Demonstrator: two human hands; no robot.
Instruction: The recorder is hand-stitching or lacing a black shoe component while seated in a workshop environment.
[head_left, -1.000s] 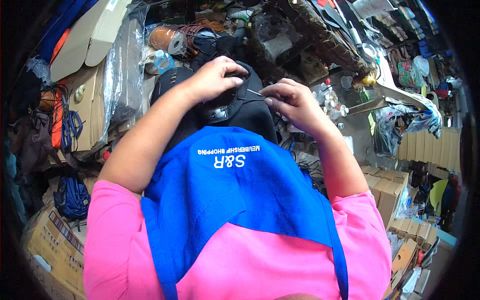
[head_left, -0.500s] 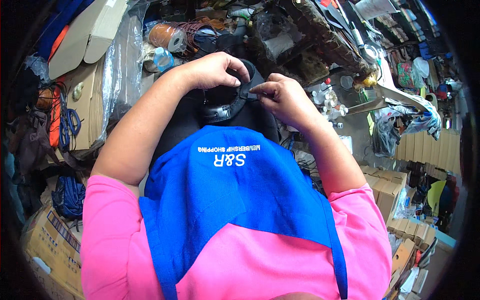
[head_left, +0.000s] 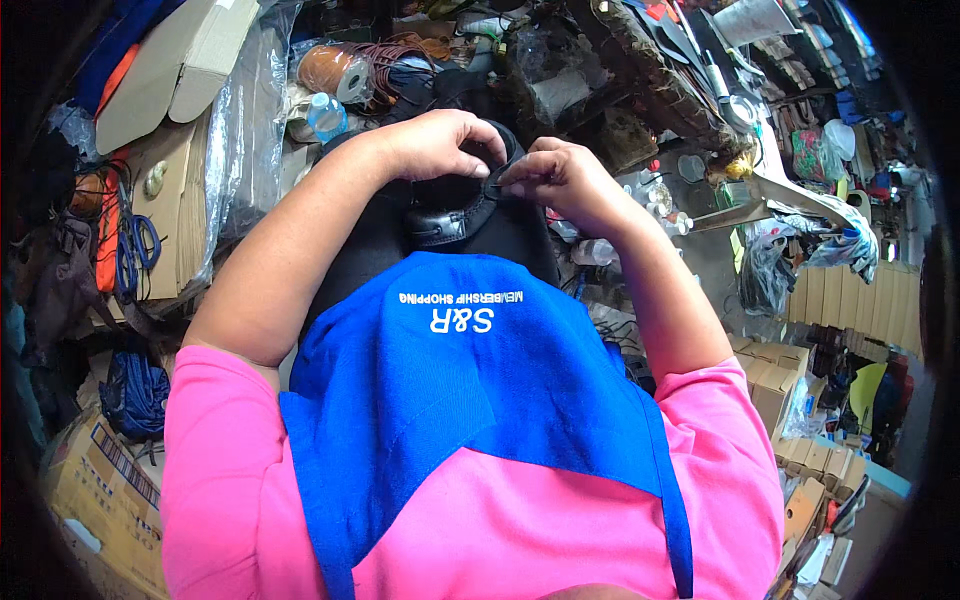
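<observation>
A black leather piece (head_left: pixel 438 228), curved like a strap into a loop, rests over my dark-clad lap. Its near end is shiny and seems stitched; the exact kind of article is unclear. My left hand (head_left: pixel 455 143) reaches over the loop from the left, fingers curled down onto its inner side and gripping it. At the right edge, my right hand (head_left: pixel 555 178) pinches the leather between thumb and fingers. Whether a small tool or thread sits in that pinch is too small to tell. A blue apron (head_left: pixel 420 370) lies across my front, below the piece.
To the left stand cardboard sheets (head_left: pixel 165 215), a clear plastic bottle (head_left: pixel 326 115), an orange thread spool (head_left: pixel 332 74) and blue-handled scissors (head_left: pixel 138 245). Small bottles (head_left: pixel 655 195) cluster on the right, near a plastic bag (head_left: pixel 768 265). Stacked boxes (head_left: pixel 770 385) sit farther right.
My right hand has shifted slightly left and up, its fingers now closer together on the leather's edge. My left hand has moved a little to the right.
</observation>
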